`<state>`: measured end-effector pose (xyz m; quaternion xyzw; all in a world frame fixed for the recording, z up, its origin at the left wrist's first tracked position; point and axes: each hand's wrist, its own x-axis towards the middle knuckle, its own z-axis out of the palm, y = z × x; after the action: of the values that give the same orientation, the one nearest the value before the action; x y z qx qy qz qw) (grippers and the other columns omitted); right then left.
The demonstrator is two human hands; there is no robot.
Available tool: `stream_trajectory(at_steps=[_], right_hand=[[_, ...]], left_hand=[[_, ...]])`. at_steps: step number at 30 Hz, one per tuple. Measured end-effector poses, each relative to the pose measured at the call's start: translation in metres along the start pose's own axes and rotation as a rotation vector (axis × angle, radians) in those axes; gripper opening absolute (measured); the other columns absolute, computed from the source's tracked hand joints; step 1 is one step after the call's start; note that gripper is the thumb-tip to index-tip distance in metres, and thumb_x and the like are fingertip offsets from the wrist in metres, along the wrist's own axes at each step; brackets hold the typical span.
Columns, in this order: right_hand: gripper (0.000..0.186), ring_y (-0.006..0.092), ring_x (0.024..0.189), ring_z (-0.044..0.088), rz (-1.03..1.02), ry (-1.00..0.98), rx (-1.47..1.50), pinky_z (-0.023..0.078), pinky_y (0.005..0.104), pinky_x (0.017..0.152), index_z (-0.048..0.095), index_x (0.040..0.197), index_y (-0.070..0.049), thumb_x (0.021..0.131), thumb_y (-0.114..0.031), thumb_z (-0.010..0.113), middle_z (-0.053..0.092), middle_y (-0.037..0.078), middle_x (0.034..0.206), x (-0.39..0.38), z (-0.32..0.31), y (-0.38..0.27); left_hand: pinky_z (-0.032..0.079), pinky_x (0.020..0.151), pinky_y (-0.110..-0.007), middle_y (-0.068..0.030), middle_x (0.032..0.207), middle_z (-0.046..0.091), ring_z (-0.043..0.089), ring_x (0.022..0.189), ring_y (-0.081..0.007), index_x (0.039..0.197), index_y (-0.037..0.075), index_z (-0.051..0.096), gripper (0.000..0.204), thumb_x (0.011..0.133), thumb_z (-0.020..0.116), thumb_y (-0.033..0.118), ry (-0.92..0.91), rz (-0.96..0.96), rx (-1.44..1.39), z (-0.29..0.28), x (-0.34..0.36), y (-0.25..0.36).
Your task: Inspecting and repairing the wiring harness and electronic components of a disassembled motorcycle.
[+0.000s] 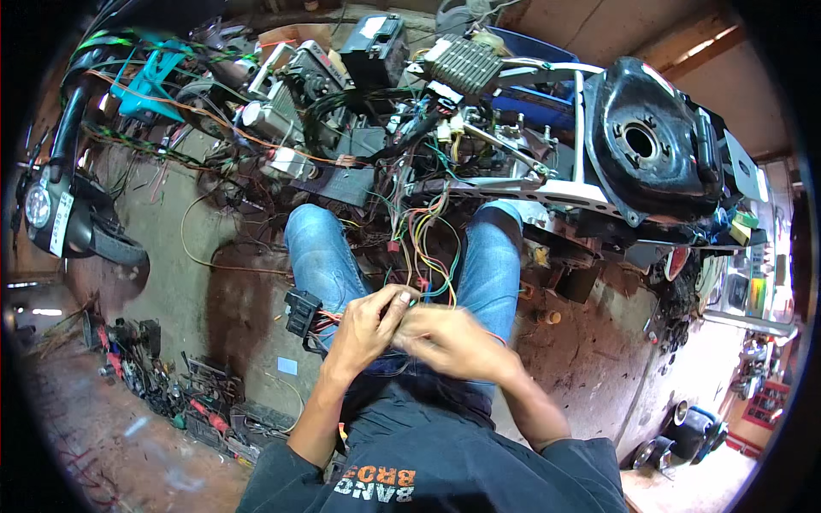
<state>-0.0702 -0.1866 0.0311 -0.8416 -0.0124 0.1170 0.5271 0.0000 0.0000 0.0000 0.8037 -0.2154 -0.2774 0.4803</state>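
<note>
In front of my lap, my left hand [369,329] is closed, thumb and forefinger pinching wires. These belong to a loose bundle of coloured wires [425,248] that hangs from the scooter frame [564,190] between my knees. Close against it is my right hand [449,340], curled and blurred by motion; its fingertips and whatever they hold are hidden. A red wire shows by the right wrist. A black multi-slot connector block [301,313] lies by my left thigh, with red wires running from it toward my left hand.
A black tank-like part [641,132] sits on the frame's right end. Behind are a black battery [373,50], a finned metal unit [463,64] and a blue crate [534,103]. Tools and parts [205,393] lie on the floor at left, below a dark scooter front [64,214].
</note>
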Motion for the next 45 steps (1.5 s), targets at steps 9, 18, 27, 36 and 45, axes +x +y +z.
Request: stream_trajectory(at_steps=[9,18,27,36,45], right_hand=[[0.027,0.0342,0.101,0.067,-0.023,0.872,-0.43,0.052,0.0395,0.09,0.068,0.118,-0.002,0.095,-0.015,0.068,0.068,0.017,0.106,0.064,-0.049,0.019],[0.018,0.0205,0.08,0.069,0.16,0.669,-0.346,0.054,0.0333,0.076,0.072,0.099,-0.001,0.093,-0.017,0.072,0.071,0.012,0.094,0.079,-0.054,0.028],[0.021,0.0195,0.086,0.066,0.115,0.886,-0.063,0.052,0.0338,0.083,0.066,0.108,0.0,0.099,-0.019,0.065,0.07,0.012,0.097,0.076,-0.035,0.057],[0.048,0.0123,0.098,0.065,0.324,0.034,0.619,0.05,0.0288,0.085,0.051,0.14,-0.003,0.105,-0.034,0.059,0.068,0.006,0.11,0.023,0.022,0.1],[0.022,0.0154,0.082,0.067,0.323,0.333,0.84,0.054,0.0324,0.081,0.064,0.109,-0.001,0.101,-0.021,0.065,0.065,0.005,0.094,-0.04,0.009,0.065]], left_hand=[[0.049,0.064,-0.039,-0.018,0.079,0.067,0.065,0.069,-0.033,0.094,-0.001,0.068,0.021,0.098,0.065,0.019,-0.051,0.168,-0.034,-0.009,-0.024,-0.015],[0.048,0.063,-0.039,-0.0099,0.067,0.066,0.064,0.065,-0.0251,0.07,0.003,0.073,0.033,0.093,0.073,0.028,-0.25,0.347,0.041,-0.016,-0.04,-0.036],[0.051,0.069,-0.04,-0.0135,0.078,0.069,0.067,0.075,-0.031,0.088,0.004,0.078,0.03,0.094,0.071,0.033,-0.551,0.105,0.151,-0.037,-0.039,-0.031],[0.057,0.067,-0.032,-0.0123,0.095,0.071,0.073,0.074,-0.0178,0.117,-0.001,0.071,0.028,0.099,0.065,0.018,-0.03,-0.062,-0.149,-0.058,0.01,-0.027],[0.053,0.098,-0.044,-0.0302,0.118,0.068,0.067,0.113,-0.0413,0.124,-0.012,0.063,0.069,0.088,0.073,0.046,-0.123,-0.139,0.342,-0.009,0.104,-0.075]])
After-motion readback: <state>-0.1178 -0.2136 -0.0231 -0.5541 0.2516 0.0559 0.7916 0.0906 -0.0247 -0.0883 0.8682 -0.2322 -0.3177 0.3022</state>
